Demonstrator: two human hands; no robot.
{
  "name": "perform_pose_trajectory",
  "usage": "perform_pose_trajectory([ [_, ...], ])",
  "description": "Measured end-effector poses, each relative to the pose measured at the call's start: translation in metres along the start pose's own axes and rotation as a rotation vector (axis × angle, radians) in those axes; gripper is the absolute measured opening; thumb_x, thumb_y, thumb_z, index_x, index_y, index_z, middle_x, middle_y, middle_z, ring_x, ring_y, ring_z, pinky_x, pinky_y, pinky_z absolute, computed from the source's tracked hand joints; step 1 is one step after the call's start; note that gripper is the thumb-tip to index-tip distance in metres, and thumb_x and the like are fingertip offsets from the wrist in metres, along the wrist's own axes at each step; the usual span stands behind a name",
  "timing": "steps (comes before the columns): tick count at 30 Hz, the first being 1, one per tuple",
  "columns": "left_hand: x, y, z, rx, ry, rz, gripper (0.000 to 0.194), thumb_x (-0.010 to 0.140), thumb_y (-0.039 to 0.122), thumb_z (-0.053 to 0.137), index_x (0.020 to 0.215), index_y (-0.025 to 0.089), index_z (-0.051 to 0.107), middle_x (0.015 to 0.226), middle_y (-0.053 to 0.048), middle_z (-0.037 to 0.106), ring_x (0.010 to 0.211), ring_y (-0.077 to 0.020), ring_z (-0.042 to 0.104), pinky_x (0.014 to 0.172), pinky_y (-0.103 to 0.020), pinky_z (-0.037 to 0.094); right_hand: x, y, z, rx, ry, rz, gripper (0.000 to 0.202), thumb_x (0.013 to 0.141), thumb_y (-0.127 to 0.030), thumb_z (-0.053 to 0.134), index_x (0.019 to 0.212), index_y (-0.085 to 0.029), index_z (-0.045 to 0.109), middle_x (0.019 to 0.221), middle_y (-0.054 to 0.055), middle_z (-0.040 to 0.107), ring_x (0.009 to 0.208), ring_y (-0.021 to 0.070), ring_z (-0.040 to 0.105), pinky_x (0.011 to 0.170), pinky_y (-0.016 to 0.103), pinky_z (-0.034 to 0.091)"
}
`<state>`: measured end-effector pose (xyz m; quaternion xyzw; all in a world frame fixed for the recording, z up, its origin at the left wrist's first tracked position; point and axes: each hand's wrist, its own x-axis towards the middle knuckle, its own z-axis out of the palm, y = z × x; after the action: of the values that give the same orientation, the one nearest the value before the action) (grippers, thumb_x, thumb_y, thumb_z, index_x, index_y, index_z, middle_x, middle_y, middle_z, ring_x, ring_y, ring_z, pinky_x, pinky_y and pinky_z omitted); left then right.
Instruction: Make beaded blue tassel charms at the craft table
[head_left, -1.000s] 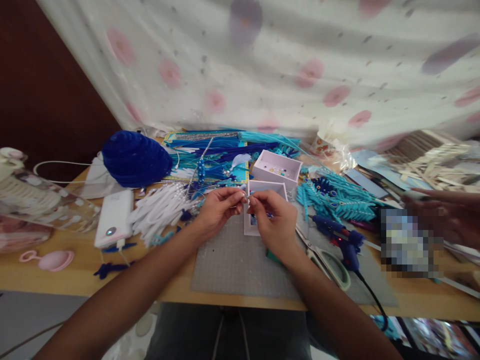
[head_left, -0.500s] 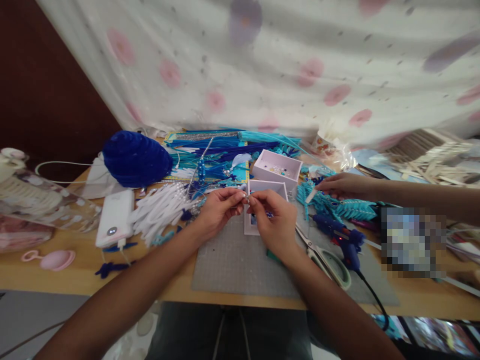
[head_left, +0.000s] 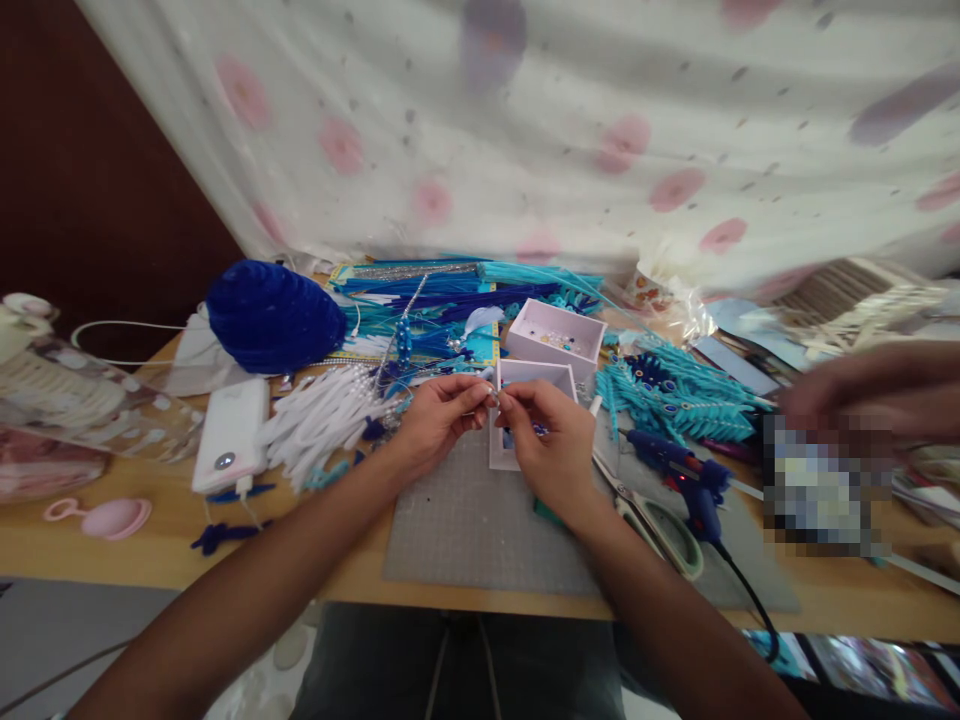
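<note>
My left hand (head_left: pixel 446 418) and my right hand (head_left: pixel 551 435) meet fingertip to fingertip over the front pale box (head_left: pixel 504 459). Each is closed in a pinch, and whatever small piece lies between the fingers is too tiny to name. Dark blue bits show inside that box, partly covered by my right hand. Behind it stands a second pale box (head_left: pixel 555 345) with small coloured beads in it. Under my hands lies a grey cutting mat (head_left: pixel 480 540). Scissors (head_left: pixel 652 520) with pale green handles rest just right of my right wrist.
A blue glue gun (head_left: pixel 686 475) with a red light and black cord lies right of the scissors. Turquoise fuzzy feather shapes (head_left: pixel 682 405) sit behind it. At left are white fuzzy stems (head_left: pixel 322 420), a power bank (head_left: pixel 231 435) and a blue bundle (head_left: pixel 270 318). Another person's blurred hand (head_left: pixel 847 395) is at right.
The other person's hand has drawn back to the right, away from the turquoise pieces; the pale strip it held now lies beside the front box. My hands stay almost still.
</note>
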<state>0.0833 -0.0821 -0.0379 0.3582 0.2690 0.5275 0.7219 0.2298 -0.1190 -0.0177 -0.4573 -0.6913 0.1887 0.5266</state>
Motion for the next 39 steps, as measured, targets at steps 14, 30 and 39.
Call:
perform_pose_trajectory([
  [14, -0.0009, 0.0002, -0.0003, 0.010, -0.002, 0.009, 0.032, 0.062, 0.035, 0.092, 0.075, 0.013, 0.074, 0.066, -0.001, 0.069, 0.050, -0.0055, 0.057, 0.052, -0.018, 0.047, -0.0008, 0.0010, 0.0005, 0.016, -0.001, 0.012, 0.012, 0.094, -0.023, 0.058, 0.084, -0.021, 0.065, 0.074, 0.001, 0.068, 0.062, 0.0142, 0.067, 0.061, 0.026, 0.054],
  [30, 0.0008, 0.0015, 0.0003, 0.031, 0.054, 0.041, 0.033, 0.057, 0.032, 0.094, 0.077, 0.014, 0.075, 0.065, -0.001, 0.071, 0.050, -0.0059, 0.058, 0.051, -0.017, 0.047, -0.0011, 0.0022, 0.0007, -0.082, 0.019, -0.068, 0.013, 0.094, -0.020, 0.056, 0.085, -0.021, 0.066, 0.074, 0.002, 0.067, 0.065, 0.0157, 0.065, 0.064, 0.029, 0.050],
  [39, 0.0006, 0.0005, 0.0008, 0.020, 0.046, 0.026, 0.034, 0.056, 0.032, 0.094, 0.077, 0.014, 0.074, 0.064, 0.000, 0.069, 0.049, -0.0059, 0.058, 0.052, -0.018, 0.048, -0.0012, 0.0042, 0.0012, -0.049, 0.011, -0.020, 0.012, 0.093, -0.023, 0.057, 0.085, -0.021, 0.065, 0.075, 0.002, 0.069, 0.065, 0.0165, 0.066, 0.063, 0.028, 0.052],
])
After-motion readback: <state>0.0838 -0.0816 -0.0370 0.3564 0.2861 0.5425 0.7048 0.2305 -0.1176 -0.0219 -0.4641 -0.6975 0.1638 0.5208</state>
